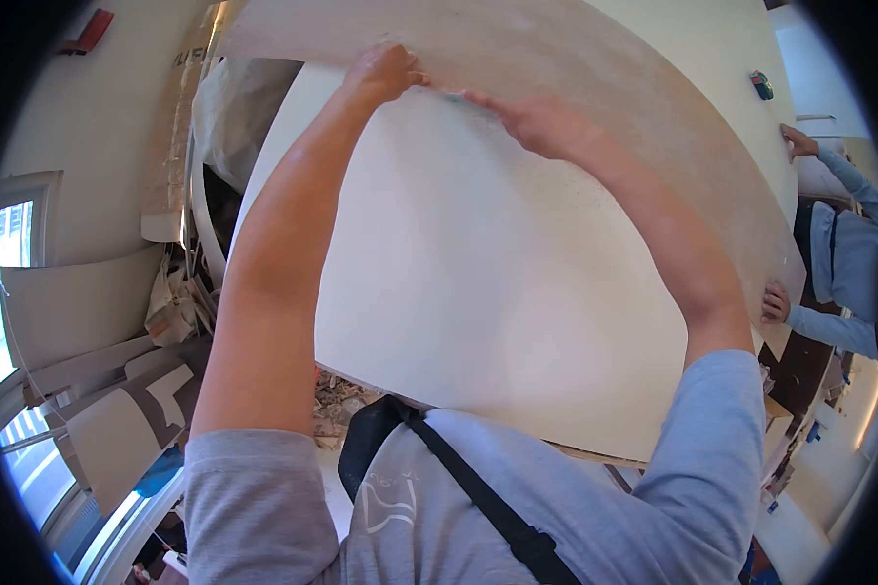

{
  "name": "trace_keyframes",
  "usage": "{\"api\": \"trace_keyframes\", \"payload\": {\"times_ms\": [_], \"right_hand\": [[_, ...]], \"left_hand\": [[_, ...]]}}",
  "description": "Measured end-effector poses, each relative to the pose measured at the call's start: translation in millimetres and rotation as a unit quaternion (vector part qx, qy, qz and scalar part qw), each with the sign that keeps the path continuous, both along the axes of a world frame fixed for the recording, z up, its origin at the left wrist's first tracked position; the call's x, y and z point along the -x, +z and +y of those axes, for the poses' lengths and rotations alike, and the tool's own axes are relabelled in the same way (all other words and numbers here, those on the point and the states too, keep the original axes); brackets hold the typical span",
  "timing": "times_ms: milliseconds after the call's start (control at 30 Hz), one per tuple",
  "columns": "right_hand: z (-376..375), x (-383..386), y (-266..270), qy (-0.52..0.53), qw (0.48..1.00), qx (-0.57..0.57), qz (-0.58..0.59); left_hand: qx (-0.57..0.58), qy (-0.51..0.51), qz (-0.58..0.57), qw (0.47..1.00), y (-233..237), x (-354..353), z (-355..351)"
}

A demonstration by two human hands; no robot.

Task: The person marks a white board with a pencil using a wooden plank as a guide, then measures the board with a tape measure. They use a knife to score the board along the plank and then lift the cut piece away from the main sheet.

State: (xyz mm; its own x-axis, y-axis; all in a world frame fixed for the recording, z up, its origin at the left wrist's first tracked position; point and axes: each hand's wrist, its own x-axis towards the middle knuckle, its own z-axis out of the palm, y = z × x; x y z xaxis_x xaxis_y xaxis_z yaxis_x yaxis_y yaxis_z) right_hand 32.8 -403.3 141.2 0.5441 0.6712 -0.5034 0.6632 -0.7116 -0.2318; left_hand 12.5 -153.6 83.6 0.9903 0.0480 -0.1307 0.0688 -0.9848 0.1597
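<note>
A large white board [498,283] lies in front of my body, and a brownish, dusty sheet [595,68] crosses its far side. My left hand [385,73] is at the sheet's near edge with its fingers curled; what they hold, if anything, is too small to make out. Just to the right, my right hand [537,122] rests at the same edge, index finger stretched toward a small greyish patch on the white board between the two hands. The undersides of both hands are hidden.
At the right, a co-worker's hand [777,302] touches the sheet's end; the other hand [800,141] is on a pale surface near a green and black tool [761,86]. Plastic wrap [234,117] and leaning panels [117,439] stand at left. Rubble [341,400] lies below.
</note>
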Motion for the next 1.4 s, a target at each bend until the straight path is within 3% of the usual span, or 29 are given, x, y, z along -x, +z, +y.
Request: {"api": "trace_keyframes", "payload": {"times_ms": [33,133,333,433,533,633,733,933,1133,1233,1333,1400], "right_hand": [[2,1,10,-0.017,0.999,0.05,0.007],[-15,-13,-18,0.055,0.993,-0.088,-0.049],[-21,-10,-34,0.042,0.99,-0.123,-0.049],[-30,-6,-36,0.003,0.975,-0.222,-0.029],[-36,-13,-56,0.042,0.958,-0.275,-0.076],[-27,-8,-29,0.035,0.987,-0.152,-0.047],[-19,-8,-27,0.041,0.991,-0.123,-0.036],[-25,-11,-58,0.074,0.971,-0.195,-0.113],[-10,1,-11,0.006,1.0,-0.011,-0.02],[-26,-6,-36,0.035,0.989,-0.13,-0.066],[-63,-9,-31,0.027,0.994,-0.107,-0.012],[-74,-3,-23,0.031,0.994,-0.101,-0.02]], "left_hand": [[0.0,0.009,0.008,1.0,4,-1,-4],[0.022,0.035,0.004,0.999,0,0,-4],[0.004,0.034,-0.019,0.999,0,6,-8],[-0.026,0.007,-0.033,0.999,-7,9,-7],[0.004,0.002,-0.075,0.997,-7,16,-8],[-0.006,0.006,-0.02,1.0,-3,11,-8],[0.012,-0.005,0.001,1.0,10,15,-10],[0.011,-0.014,0.024,1.0,13,12,-12],[-0.017,-0.004,-0.017,1.0,1,10,-8],[0.001,0.013,-0.03,0.999,-6,8,-5],[-0.006,0.005,0.034,0.999,7,7,-8],[-0.013,0.003,-0.013,1.0,-6,10,-8]]}}
